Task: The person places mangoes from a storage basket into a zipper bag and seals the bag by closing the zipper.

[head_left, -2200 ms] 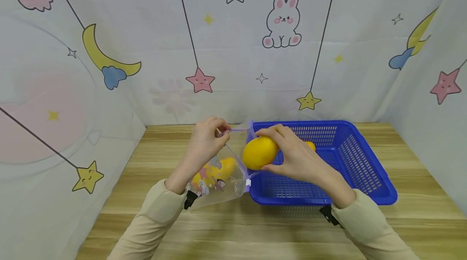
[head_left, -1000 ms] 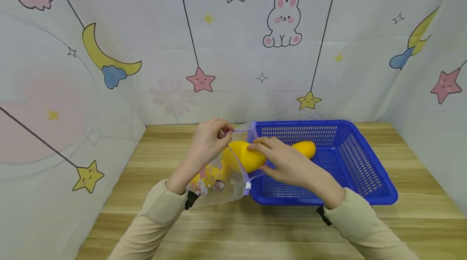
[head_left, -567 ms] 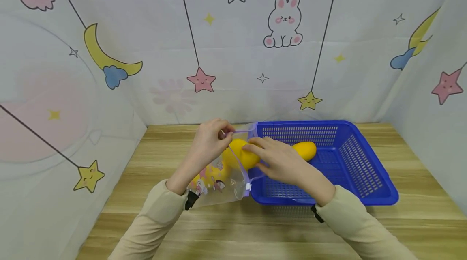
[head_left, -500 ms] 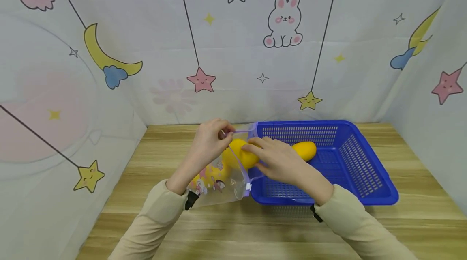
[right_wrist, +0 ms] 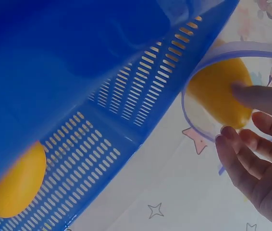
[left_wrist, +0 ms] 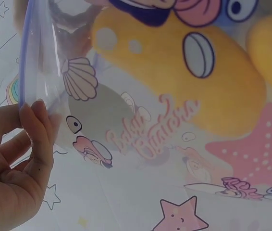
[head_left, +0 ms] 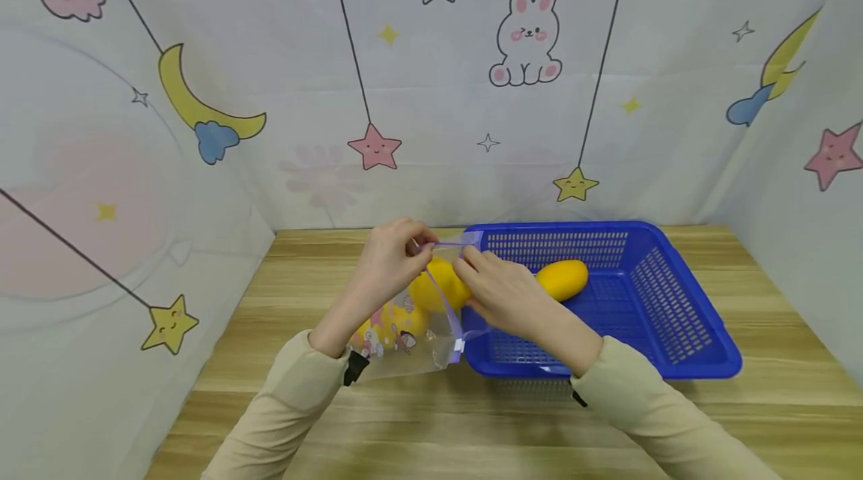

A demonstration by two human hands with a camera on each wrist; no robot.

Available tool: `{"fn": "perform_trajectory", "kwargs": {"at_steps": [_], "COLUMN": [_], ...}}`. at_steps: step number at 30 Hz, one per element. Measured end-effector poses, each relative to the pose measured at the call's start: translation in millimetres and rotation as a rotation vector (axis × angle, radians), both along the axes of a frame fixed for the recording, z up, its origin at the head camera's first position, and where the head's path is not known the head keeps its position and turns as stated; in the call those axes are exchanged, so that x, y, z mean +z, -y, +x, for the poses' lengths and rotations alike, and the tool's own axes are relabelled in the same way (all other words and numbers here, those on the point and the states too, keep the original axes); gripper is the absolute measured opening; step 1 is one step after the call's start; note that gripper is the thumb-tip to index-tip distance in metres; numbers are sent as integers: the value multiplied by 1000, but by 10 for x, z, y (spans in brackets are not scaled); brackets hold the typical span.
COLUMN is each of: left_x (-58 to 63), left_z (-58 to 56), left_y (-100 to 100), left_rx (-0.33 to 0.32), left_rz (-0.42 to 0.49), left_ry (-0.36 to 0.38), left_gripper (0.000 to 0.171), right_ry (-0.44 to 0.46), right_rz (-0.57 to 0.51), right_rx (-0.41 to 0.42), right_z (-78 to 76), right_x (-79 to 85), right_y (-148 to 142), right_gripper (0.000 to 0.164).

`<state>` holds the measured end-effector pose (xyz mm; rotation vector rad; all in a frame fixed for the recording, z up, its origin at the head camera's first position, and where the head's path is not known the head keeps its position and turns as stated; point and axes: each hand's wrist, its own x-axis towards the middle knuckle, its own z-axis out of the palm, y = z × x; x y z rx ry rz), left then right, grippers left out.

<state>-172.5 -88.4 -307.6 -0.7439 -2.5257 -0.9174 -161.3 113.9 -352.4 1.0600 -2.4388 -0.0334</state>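
A clear zip bag with a lilac rim and cartoon prints lies left of the basket, its mouth facing right. My left hand pinches the rim between thumb and fingers; the left wrist view shows this hand up close. Just inside the mouth is a yellow mango, and more yellow fruit shows through the printed plastic. At the mouth my right hand has its fingers loosely bent and spread. In the right wrist view its thumb overlaps the mango, while the fingertips stand apart from it.
A blue perforated basket stands right of the bag, one yellow mango in it. The bag's mouth overlaps the basket's left rim. Beneath is a wooden table, with a printed cloth behind and at both sides.
The mango in my right hand has moved left into the bag's mouth, and the right hand has followed it, its grip loosening. My left hand has kept its pinch on the rim.
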Motion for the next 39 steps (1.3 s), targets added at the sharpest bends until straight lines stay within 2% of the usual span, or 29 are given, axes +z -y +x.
{"fn": "perform_trajectory", "kwargs": {"at_steps": [3, 8, 13, 17, 24, 31, 39], "left_x": [-9, -11, 2, 2, 2, 26, 59], "left_z": [-7, -14, -14, -18, -19, -26, -36], "left_y": [-1, 0, 0, 0, 3, 31, 68], "left_rx": [-3, -11, -8, -7, 7, 48, 69], "left_rz": [5, 18, 25, 27, 37, 36, 43], "left_ry": [-5, -10, -13, -11, -6, -12, -5], "left_gripper": [7, 6, 7, 7, 7, 8, 8], "right_ry": [10, 118, 217, 253, 261, 252, 344], "right_rz": [7, 20, 12, 0, 19, 57, 109], "right_rx": [11, 36, 52, 49, 1, -29, -78], "right_z": [3, 28, 62, 76, 87, 51, -31], "right_x": [1, 34, 96, 140, 199, 274, 336], "right_y": [-31, -105, -216, -328, -523, -654, -766], "right_gripper": [24, 11, 11, 11, 13, 12, 11]}}
